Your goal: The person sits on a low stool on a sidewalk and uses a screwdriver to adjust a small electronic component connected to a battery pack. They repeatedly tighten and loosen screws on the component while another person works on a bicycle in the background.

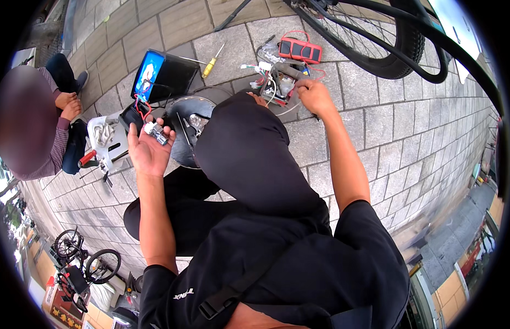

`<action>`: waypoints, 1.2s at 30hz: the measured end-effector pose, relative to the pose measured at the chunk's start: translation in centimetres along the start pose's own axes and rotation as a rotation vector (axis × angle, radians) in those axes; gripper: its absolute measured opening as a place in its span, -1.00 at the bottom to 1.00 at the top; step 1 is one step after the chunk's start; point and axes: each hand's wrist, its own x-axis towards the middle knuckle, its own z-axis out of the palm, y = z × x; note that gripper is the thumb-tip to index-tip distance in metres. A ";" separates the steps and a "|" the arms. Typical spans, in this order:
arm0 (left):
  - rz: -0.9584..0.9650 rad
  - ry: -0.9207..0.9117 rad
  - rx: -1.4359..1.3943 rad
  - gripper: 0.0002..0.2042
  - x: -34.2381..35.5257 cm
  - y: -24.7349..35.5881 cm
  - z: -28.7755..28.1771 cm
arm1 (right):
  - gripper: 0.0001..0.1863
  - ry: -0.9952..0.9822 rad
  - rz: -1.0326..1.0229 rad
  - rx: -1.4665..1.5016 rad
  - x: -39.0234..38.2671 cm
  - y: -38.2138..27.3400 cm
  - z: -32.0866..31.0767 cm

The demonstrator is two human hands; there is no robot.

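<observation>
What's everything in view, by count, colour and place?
metal part: one, silver, in left hand
wires: several, red, just beyond it
case: one, black and blue, upper left
screwdriver: one, yellow, beside case
shell: one, black, centre left
frame: one, white, left
tool: one, red-handled, at frame
wiring: one tangle, multicoloured, by right hand
device: one, red and black, beyond wiring
wheel: one, black, upper right
bike: count unclear, black, lower left
other person: one, striped sleeves, left
paving: many slabs, grey, throughout
clothes: two pieces, black, centre
left hand: one, bare, palm up
right hand: one, bare, at wiring
</observation>
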 end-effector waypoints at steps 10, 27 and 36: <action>-0.002 0.031 -0.062 -0.52 0.0 0.2 0.8 | -0.74 -0.404 -0.342 -0.415 6.3 -1.3 5.3; 0.013 -0.003 -0.140 -0.49 -0.3 0.7 1.0 | -0.73 -0.586 -0.585 -1.394 10.9 3.3 13.0; 0.011 0.009 -0.167 -0.48 -0.2 0.6 1.0 | -0.73 -0.373 -0.391 -1.039 11.6 3.8 12.6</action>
